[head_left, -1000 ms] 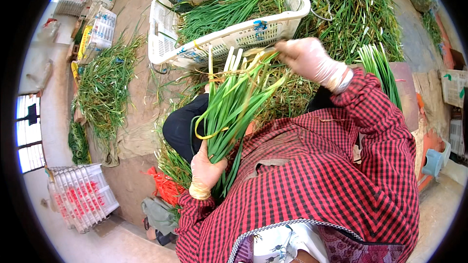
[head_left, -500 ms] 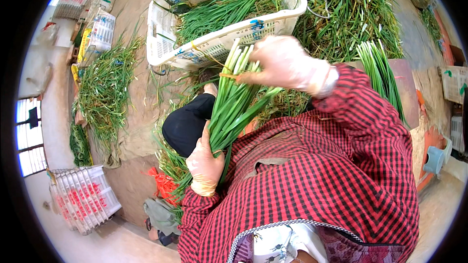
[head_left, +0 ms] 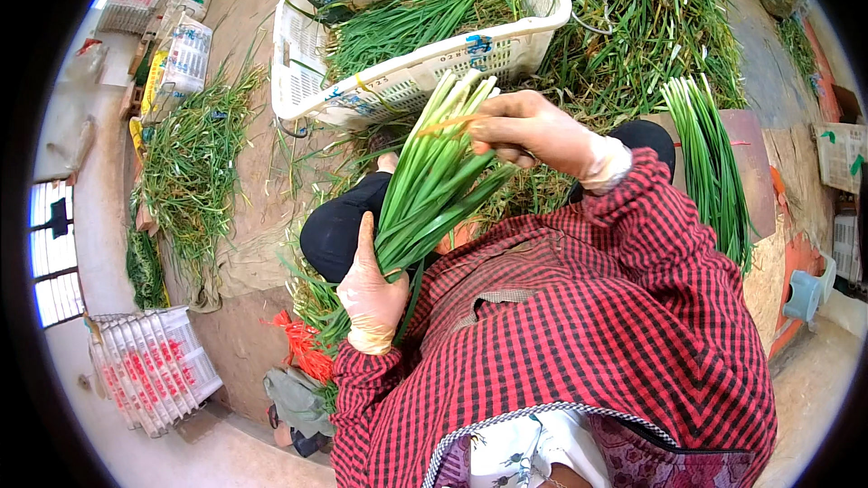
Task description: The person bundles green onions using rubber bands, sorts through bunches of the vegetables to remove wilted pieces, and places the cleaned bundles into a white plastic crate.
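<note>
A bunch of green chives [head_left: 418, 203] with pale stem ends is held at a slant over my lap, its white ends toward the crate. My thinly gloved left hand [head_left: 372, 291] is closed around its lower, leafy part, the thumb lying along the leaves. Near the pale ends, an orange tie [head_left: 443, 127] crosses the stems. My right hand [head_left: 541, 137], also gloved, pinches the tie at the right side of the bunch; its curled fingers partly hide the grip. A second bunch of chives [head_left: 710, 163] lies on a board to the right.
Ahead stands a white plastic crate [head_left: 425, 72] holding loose chives. Heaps of green trimmings [head_left: 642, 27] lie beyond it to the right, with another pile [head_left: 194, 176] at left. Orange ties [head_left: 306, 348] lie by my left forearm; stacked white crates [head_left: 154, 370] stand at far left.
My right hand has moved right and slightly down from the stem ends, drawing the orange tie sideways. The bunch and my left hand have shifted a little left.
</note>
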A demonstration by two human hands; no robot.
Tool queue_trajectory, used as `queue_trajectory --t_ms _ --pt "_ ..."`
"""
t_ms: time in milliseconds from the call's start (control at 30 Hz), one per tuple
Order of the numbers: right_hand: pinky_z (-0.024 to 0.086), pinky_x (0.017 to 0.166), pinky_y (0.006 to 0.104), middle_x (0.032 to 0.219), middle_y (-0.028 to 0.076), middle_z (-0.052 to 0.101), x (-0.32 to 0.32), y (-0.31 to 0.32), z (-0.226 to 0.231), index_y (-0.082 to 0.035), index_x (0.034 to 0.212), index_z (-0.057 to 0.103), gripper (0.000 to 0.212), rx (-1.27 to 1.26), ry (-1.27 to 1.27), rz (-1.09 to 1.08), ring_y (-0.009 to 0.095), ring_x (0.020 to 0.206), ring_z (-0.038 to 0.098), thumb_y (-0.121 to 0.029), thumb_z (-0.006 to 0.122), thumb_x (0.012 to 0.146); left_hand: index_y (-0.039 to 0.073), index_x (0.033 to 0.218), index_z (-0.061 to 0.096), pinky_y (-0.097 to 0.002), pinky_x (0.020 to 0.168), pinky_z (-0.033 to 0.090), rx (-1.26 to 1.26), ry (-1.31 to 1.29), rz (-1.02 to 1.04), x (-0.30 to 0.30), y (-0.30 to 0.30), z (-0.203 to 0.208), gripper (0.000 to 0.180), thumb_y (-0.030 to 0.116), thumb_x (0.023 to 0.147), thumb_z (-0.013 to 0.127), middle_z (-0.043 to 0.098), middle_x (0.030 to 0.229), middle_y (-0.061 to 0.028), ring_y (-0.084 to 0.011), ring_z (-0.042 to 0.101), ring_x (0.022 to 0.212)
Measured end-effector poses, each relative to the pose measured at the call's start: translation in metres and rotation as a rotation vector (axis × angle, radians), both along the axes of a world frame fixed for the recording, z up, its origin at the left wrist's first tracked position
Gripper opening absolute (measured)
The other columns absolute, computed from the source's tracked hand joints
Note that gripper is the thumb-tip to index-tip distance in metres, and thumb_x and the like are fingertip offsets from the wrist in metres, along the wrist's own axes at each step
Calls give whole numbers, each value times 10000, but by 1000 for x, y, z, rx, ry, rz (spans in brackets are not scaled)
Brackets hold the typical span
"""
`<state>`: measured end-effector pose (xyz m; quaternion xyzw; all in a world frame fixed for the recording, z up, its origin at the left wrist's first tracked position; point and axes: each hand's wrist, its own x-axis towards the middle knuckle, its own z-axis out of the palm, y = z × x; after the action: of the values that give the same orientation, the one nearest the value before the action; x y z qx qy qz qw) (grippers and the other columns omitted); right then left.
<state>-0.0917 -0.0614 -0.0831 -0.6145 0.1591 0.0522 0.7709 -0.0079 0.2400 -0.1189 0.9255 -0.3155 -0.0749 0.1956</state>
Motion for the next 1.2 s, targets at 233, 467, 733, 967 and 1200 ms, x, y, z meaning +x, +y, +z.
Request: queue_trajectory --t_ms 233,467,733,967,1200 --pt "412 560 246 670 -18 592 -55 -1 -18 -14 862 685 249 -90 -106 518 49 621 498 -247 621 926 204 1498 327 -434 647 513 15 -245 -47 23 12 -8 942 4 665 717 642 935 -116 -363 652 776" --pt "387 419 202 641 -1 611 -97 -72 11 -12 891 715 193 -277 135 245 46 500 508 -186 636 869 217 1454 418 -349 739 536 -68 -65 112 35 42 -7 845 -39 690 672 687 1053 -101 -271 687 861" --pt "520 640 412 686 165 624 -74 -65 -34 -85 1261 602 440 -1378 211 160 289 608 635 -251 628 854 8 1305 477 -287 811 532 -596 818 252 36 45 -16 614 -73 718 638 669 1066 -67 -148 637 918" --pt "533 767 330 966 169 697 -4 -27 -16 -29 1141 662 399 -910 -245 -156 226 857 681 -331 676 881 -13 1149 568 -302 709 559 -522 1161 335 16 19 3 468 -50 690 649 683 928 -92 -179 660 750" --pt "527 592 388 735 125 641 13 38 -38 -104 993 694 181 -1153 -494 -91 321 660 647 -252 636 906 -13 1170 550 -297 677 549 -597 1279 304 4 6 2 481 -21 697 634 673 948 -103 -184 646 752"
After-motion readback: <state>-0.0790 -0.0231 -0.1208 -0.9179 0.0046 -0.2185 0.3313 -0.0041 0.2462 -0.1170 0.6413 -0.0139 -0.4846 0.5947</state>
